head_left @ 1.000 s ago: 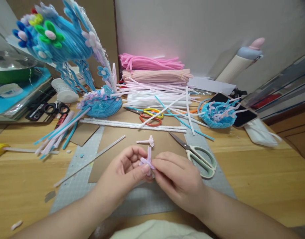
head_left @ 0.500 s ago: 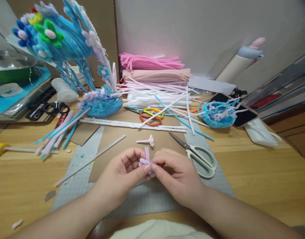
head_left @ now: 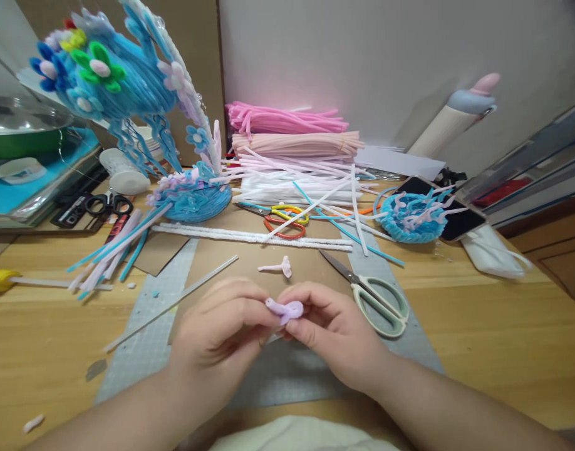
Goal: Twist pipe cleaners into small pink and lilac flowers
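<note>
Between my two hands is a small lilac pipe-cleaner piece (head_left: 290, 311), bent into loops with a short end pointing up left. My right hand (head_left: 337, 329) pinches its right side between thumb and fingers. My left hand (head_left: 224, 332) is closed at its left side, fingertips touching the short end; part of the piece is hidden behind the fingers. Just beyond the hands, a pale pink pipe-cleaner flower with a stem (head_left: 282, 267) lies on the cardboard (head_left: 212, 269). Scissors with pale green handles (head_left: 384, 304) lie open-bladed to the right of my right hand.
A clear glue stick (head_left: 175, 300) lies left on the grey cutting mat (head_left: 141, 338). Behind are white twisted strips (head_left: 250, 235), orange-and-yellow scissors (head_left: 287, 219) and pipe-cleaner bundles (head_left: 292, 144). A tall blue flowered pipe-cleaner model (head_left: 128, 75) stands back left; a blue pipe-cleaner piece (head_left: 409, 216) sits right.
The lilac piece has been turned and its loops now face right. My left hand has rolled over, its back now upward, with fingers reaching to the piece. My right hand keeps its pinch.
</note>
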A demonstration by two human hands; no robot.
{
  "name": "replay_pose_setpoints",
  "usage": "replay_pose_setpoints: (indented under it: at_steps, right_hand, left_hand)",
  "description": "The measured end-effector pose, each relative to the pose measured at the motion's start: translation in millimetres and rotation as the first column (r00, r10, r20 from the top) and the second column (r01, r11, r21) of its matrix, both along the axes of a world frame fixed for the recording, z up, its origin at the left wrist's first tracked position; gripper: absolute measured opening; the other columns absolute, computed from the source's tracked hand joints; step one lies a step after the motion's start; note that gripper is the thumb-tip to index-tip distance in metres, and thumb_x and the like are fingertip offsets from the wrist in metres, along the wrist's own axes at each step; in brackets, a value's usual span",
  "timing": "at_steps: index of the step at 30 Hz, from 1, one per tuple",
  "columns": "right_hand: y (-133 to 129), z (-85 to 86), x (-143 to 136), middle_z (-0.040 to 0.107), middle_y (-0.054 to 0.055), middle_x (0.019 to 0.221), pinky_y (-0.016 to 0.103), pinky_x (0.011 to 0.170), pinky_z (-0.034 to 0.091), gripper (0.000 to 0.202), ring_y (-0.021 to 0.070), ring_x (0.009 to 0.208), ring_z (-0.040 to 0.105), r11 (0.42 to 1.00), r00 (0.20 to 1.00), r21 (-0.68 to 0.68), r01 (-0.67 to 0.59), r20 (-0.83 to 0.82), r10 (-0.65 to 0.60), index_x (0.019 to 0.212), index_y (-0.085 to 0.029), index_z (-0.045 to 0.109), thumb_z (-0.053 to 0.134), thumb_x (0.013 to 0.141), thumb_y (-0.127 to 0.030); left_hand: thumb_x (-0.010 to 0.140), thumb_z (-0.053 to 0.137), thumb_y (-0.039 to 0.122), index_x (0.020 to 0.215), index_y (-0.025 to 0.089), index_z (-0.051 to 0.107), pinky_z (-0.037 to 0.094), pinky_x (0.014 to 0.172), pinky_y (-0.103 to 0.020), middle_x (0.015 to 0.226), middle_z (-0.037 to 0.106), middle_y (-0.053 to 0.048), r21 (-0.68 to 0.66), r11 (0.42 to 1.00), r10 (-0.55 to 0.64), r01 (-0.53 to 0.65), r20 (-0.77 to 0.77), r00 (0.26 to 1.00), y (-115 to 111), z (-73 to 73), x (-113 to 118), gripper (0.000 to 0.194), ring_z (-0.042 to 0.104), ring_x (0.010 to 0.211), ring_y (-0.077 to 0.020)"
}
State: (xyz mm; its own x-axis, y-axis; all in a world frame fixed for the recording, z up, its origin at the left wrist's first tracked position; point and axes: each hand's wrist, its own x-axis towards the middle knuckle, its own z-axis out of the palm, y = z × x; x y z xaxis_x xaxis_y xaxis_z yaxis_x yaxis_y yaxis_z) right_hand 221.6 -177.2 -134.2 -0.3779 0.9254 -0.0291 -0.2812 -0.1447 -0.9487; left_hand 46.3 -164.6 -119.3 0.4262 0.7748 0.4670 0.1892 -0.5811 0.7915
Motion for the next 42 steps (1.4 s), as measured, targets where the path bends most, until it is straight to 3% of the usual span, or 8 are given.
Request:
replay_pose_setpoints:
  at_steps: [10,17,24,32,35,38,40,42]
  right_hand:
    - [0.3,3.9,-1.0,0.058,-0.001,0.074,0.02,0.064,0.045,0.005,0.0082,0.067,0.055,0.999,1.0,-0.054,0.002,0.011,-0.001,0.08,-0.016,0.063,0.065,0.078,-0.019]
    - [2.4,-2.0,-1.6,0.062,0.001,0.068,0.022,0.06,0.045,0.019,0.0097,0.062,0.058,0.936,0.979,-0.347,-0.06,-0.205,-0.013,0.085,-0.015,0.055,0.068,0.077,-0.026]
    - [1.2,1.8,-3.3,0.054,-0.005,0.063,0.02,0.052,0.038,0.024,0.0054,0.052,0.045,0.892,0.93,-0.438,-0.114,-0.362,-0.059,0.08,-0.016,0.052,0.074,0.07,-0.019]
    - [5.0,0.4,-0.4,0.052,-0.005,0.061,0.018,0.048,0.031,0.02,0.0042,0.049,0.04,0.879,0.928,-0.461,-0.121,-0.367,-0.065,0.079,-0.016,0.051,0.07,0.074,-0.019]
    - [7.1,0.9,1.7,0.053,-0.004,0.062,0.018,0.045,0.028,0.022,0.0037,0.047,0.037,0.902,0.959,-0.421,-0.093,-0.282,-0.033,0.079,-0.015,0.05,0.07,0.075,-0.024]
    - [8.9,1.1,2.4,0.049,-0.007,0.059,0.018,0.043,0.026,0.028,0.0033,0.044,0.033,0.914,0.966,-0.401,-0.068,-0.255,-0.04,0.084,-0.018,0.047,0.072,0.074,-0.026]
    - [9.4,0.5,2.8,0.045,-0.01,0.056,0.018,0.044,0.027,0.031,0.0037,0.043,0.034,0.929,0.969,-0.369,-0.009,-0.233,-0.083,0.085,-0.02,0.044,0.072,0.074,-0.027]
    - [9.0,-0.3,3.4,0.047,-0.008,0.059,0.019,0.046,0.03,0.026,0.0049,0.045,0.039,0.957,0.982,-0.285,0.053,-0.157,-0.102,0.083,-0.02,0.044,0.067,0.078,-0.03]
  left_hand:
    - [0.079,0.062,0.01,0.079,0.023,0.061,0.048,0.067,-0.024,0.077,0.064,0.002,-0.39,0.915,0.147,-0.099,0.095,0.985,-8.3,-1.8,7.1,0.013,0.06,0.074,-0.0126]
    - [0.075,0.06,0.003,0.08,0.022,0.06,0.048,0.07,-0.025,0.079,0.065,0.002,-0.145,0.974,0.175,-0.176,-0.021,0.984,-5.1,-7.3,9.8,0.019,0.062,0.077,-0.0131]
    - [0.073,0.057,0.001,0.079,0.023,0.056,0.047,0.065,-0.025,0.078,0.063,0.002,-0.009,0.981,0.192,-0.194,-0.11,0.975,-8.2,-6.3,9.0,0.023,0.062,0.073,-0.0127]
    - [0.074,0.059,0.005,0.089,0.024,0.052,0.044,0.077,-0.03,0.087,0.058,-0.001,-0.193,0.965,0.175,-0.18,-0.044,0.984,-8.0,-6.9,8.5,0.025,0.056,0.084,-0.0169]
    - [0.078,0.062,0.016,0.101,0.023,0.053,0.045,0.08,-0.031,0.093,0.058,-0.003,-0.463,0.879,0.155,-0.112,0.056,0.986,-5.8,-5.3,11.6,0.026,0.055,0.088,-0.0177]
    - [0.078,0.064,0.026,0.093,0.019,0.059,0.048,0.073,-0.03,0.083,0.063,-0.003,-0.756,0.645,0.1,0.111,0.228,0.969,-1.8,-4.6,15.4,0.017,0.059,0.078,-0.0165]
    - [0.075,0.068,0.028,0.085,0.017,0.059,0.048,0.062,-0.026,0.071,0.063,-0.001,-0.836,0.519,0.15,0.177,0.293,0.944,1.4,-4.6,16.8,0.017,0.059,0.066,-0.0138]
    - [0.072,0.071,0.027,0.08,0.016,0.058,0.043,0.053,-0.02,0.063,0.061,0.001,-0.869,0.471,0.213,0.154,0.282,0.936,4.4,-4.2,16.9,0.019,0.055,0.058,-0.0108]
